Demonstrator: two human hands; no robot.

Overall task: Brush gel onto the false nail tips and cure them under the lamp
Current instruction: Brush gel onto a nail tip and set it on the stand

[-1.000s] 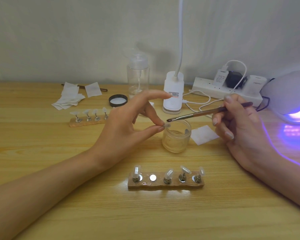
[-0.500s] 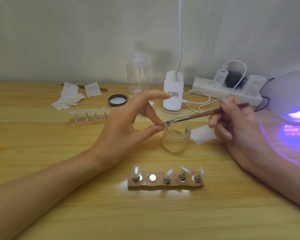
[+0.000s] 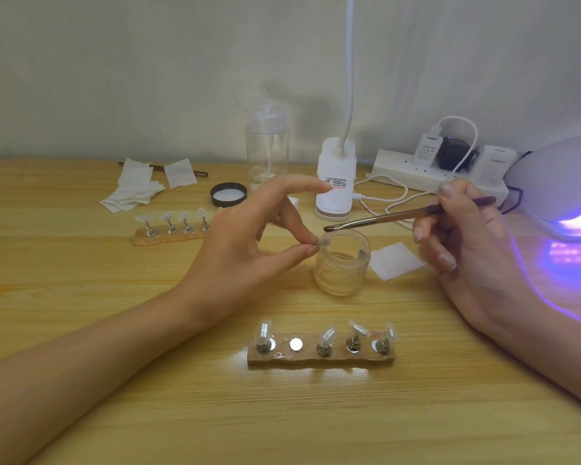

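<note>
Wooden table (image 3: pixel 148 414) | left hand (image 3: pixel 245 250) pinches translucent nail tip (image 3: pixel 324 243) | right hand (image 3: pixel 467 250) grips brush (image 3: pixel 383 219)

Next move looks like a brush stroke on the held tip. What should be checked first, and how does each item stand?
1. Nail tip pinched by left hand: ok.
2. Brush held by right hand: ok.
3. Brush touching the nail tip: not ok, it hovers just above.
4. Gel on the bristles: cannot tell.
5. Jar open: ok.
6. Lamp lit: ok.
</note>
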